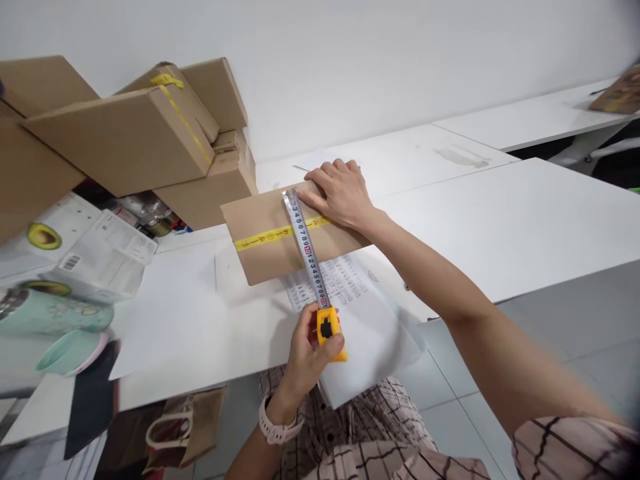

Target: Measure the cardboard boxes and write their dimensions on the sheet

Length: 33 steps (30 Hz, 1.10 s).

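A flat brown cardboard box (265, 247) sealed with yellow tape lies on the white table (500, 220). My left hand (307, 357) grips a yellow tape measure (330, 330) near the table's front edge. Its metal blade (306, 247) runs across the box top to the far edge. My right hand (337, 193) lies flat on the far right part of the box, fingers spread, beside the blade's tip. A printed sheet (345, 287) lies under the box's near edge.
A stack of larger cardboard boxes (130, 133) rises at the back left. White cartons with avocado pictures (75, 253) and a mint-green bottle (60, 313) sit at the left. A paper bag (185, 427) stands under the table. Another box (617, 93) lies far right.
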Each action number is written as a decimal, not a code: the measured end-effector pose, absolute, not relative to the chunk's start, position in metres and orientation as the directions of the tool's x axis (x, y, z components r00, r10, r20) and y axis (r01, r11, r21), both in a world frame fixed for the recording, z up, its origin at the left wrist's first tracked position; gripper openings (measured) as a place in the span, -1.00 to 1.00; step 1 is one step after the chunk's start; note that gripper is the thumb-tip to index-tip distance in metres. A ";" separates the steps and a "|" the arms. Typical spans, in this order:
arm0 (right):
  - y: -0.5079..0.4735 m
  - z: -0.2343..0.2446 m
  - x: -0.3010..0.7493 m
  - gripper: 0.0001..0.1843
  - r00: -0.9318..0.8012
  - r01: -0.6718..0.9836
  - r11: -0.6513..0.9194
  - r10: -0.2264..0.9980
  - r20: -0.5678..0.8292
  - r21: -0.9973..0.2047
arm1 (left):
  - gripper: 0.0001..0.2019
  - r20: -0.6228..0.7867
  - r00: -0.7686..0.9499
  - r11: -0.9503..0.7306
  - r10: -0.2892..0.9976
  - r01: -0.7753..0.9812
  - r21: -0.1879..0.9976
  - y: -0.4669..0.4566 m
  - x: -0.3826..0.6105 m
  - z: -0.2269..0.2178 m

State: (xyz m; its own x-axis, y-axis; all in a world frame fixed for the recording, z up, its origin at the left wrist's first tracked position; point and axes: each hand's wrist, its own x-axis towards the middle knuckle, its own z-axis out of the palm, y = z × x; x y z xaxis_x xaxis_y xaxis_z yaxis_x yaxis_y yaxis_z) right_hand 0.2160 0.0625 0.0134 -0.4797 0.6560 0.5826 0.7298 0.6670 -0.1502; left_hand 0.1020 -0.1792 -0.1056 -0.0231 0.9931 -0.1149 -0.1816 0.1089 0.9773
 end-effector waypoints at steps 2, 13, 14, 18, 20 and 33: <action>0.056 0.009 0.218 -0.34 -0.482 0.733 0.664 0.660 0.576 -0.146 | -0.45 -0.139 0.001 0.137 0.990 -0.180 0.974 -0.188 0.100 -0.116; 0.022 -0.072 0.239 -0.35 -0.549 0.605 0.747 0.643 0.534 -0.277 | -0.44 -0.107 0.074 0.119 0.991 -0.184 0.976 -0.191 0.089 -0.135; 0.019 -0.067 0.240 -0.33 -0.526 0.578 0.736 0.666 0.528 -0.352 | -0.44 -0.105 0.074 0.117 0.992 -0.178 0.977 -0.190 0.090 -0.134; -0.001 -0.022 0.255 -0.24 -0.407 0.291 0.630 0.763 0.503 -0.720 | -0.45 -0.124 0.102 0.130 0.987 -0.060 0.990 -0.196 0.097 -0.120; -0.018 0.002 0.267 -0.33 -0.351 0.187 0.598 0.782 0.515 -0.779 | -0.44 -0.150 0.141 0.144 0.979 0.048 0.988 -0.204 0.102 -0.109; -0.141 -0.082 0.283 -0.71 -0.515 0.190 0.522 0.774 0.369 -0.831 | 0.08 -0.030 -0.032 0.035 0.999 0.152 0.988 -0.247 0.104 -0.099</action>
